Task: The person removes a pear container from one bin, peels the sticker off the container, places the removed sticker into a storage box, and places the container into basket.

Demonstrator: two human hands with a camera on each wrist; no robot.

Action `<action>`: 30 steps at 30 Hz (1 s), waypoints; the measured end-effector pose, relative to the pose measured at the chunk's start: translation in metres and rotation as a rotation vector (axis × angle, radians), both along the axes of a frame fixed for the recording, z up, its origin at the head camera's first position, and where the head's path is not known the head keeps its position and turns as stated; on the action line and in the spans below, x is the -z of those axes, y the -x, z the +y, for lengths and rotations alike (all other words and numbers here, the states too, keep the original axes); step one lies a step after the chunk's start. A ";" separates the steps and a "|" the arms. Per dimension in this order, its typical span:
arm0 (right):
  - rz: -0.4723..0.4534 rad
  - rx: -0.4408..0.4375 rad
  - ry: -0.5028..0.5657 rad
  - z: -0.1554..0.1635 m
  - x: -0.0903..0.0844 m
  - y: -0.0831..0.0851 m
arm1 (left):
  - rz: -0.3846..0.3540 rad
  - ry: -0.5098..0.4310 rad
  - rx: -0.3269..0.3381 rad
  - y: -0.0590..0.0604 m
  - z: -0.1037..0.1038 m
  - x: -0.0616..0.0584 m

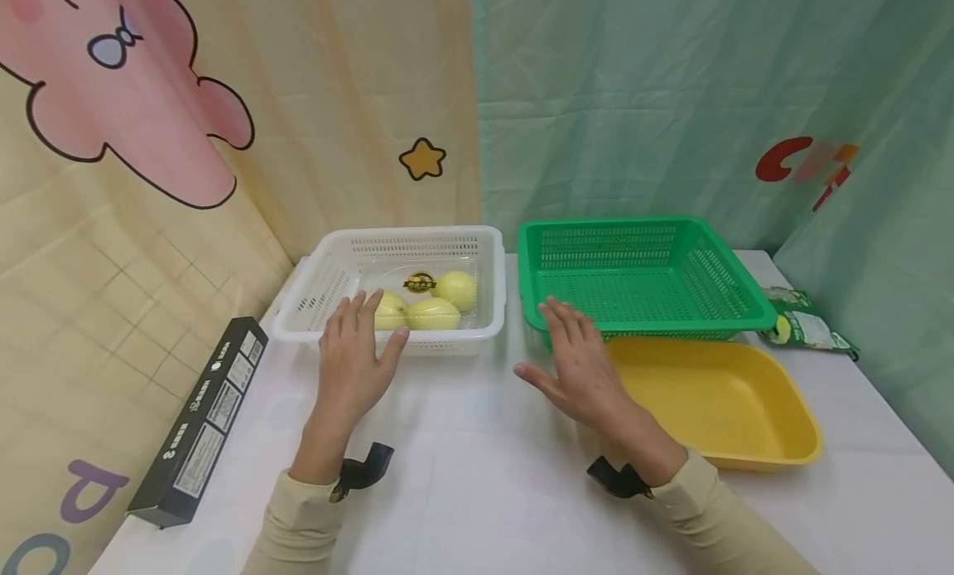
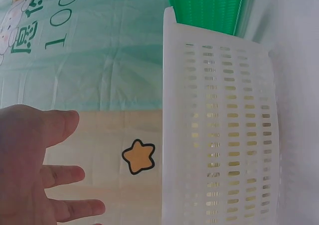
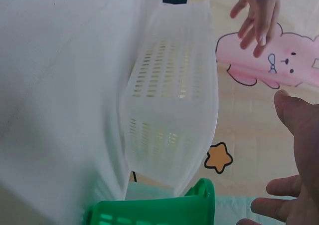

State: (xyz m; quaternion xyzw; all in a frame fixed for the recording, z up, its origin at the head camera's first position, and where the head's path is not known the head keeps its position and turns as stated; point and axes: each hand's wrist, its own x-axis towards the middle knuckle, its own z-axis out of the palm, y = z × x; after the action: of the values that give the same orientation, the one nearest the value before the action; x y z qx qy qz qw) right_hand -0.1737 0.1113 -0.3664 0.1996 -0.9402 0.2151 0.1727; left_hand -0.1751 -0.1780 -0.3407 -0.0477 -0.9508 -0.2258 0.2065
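On the far left part of the table [image 1: 462,492], a white basket [image 1: 462,335] holds round, pale yellow-green produce [image 1: 434,314] under clear film bearing a dark label [image 1: 420,282]. To its right, just beside it, sits a green basket [image 1: 604,289] with slotted walls.

The left hand [image 1: 358,351] is positioned above the near rim of the white basket (the left wrist view shows a gap between fingers and basket). Its fingers are extended, and the thumb is spread away from them. The right hand [image 1: 581,364] is positioned near the near left corner of the green basket, also apart from it. Its fingers are likewise extended, with the thumb spread to the left. Each wrist carries a black strap [image 1: 365,467].

Directly near of the green basket lies a yellow tray [image 1: 701,401]; whether the two touch cannot be told. A green packet [image 1: 805,322] lies to the right of the green basket. Along the left table edge, a long black box [image 1: 201,422] lies lengthwise. A printed curtain [image 1: 671,103] with an orange star [image 1: 423,159] hangs behind the baskets.
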 end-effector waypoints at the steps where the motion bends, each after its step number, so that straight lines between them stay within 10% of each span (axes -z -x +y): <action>1: -0.001 -0.007 0.011 -0.001 0.000 0.000 | 0.001 -0.011 0.001 0.001 -0.001 0.000; 30: -0.165 -0.087 0.318 -0.038 0.003 0.012 | -0.010 -0.173 -0.021 0.022 -0.025 0.004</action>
State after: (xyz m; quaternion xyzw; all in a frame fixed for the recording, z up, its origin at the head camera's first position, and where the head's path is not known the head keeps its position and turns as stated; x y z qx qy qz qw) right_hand -0.1855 0.0737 -0.3690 0.1920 -0.8958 0.3840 0.1147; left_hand -0.1975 -0.2034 -0.3446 -0.0188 -0.9292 -0.3052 0.2075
